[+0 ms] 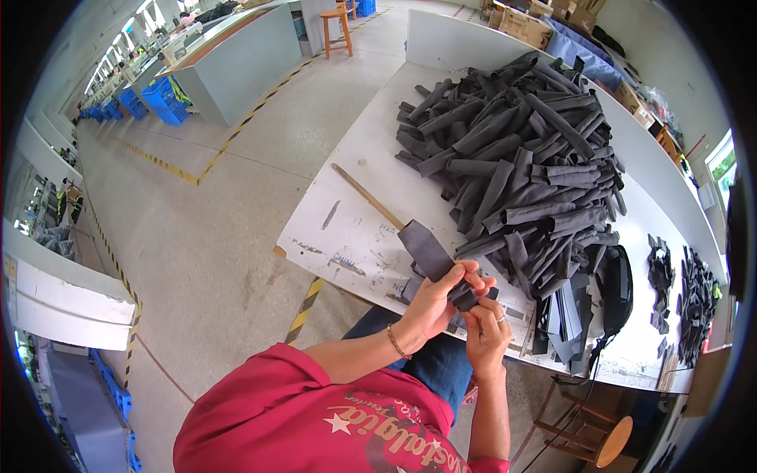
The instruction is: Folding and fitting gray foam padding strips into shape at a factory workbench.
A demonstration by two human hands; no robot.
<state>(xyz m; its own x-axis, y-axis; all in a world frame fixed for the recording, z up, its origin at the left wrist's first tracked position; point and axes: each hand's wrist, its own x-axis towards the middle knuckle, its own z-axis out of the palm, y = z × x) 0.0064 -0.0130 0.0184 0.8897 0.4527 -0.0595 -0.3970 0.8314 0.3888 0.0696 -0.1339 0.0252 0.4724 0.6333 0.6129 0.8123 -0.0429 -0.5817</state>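
**Both hands on one dark fabric strip at the table's edge**

So here's the view looking down: the person sits at a white table (355,197) that's scuffed and marked up along its near side. The left hand (432,301) is curled around a dark grey fabric strip (430,251), fingers wrapped over it and thumb pressing on top, so it's clamped on the cloth. The right hand (486,329), ring on one finger, sits just at 4 o'clock from the left one and pinches the lower end of the same strip between thumb and fingertips. So both hands are closed on that one piece, touching each other.

The strip runs up toward 11 o'clock from the hands, and a thin wooden stick (367,196) carries on from its top end in the same direction across the tabletop. Can't tell if the stick goes inside the fabric or just lies under it.

At 1 o'clock from the hands there's a huge pile of rolled dark strips (512,142) covering most of the table. A stack of flat cut pieces (566,311) lies at 3 o'clock, with a black pouch (616,288) just beyond it. A wooden stool (337,27) stands way off at 11 o'clock on the floor.
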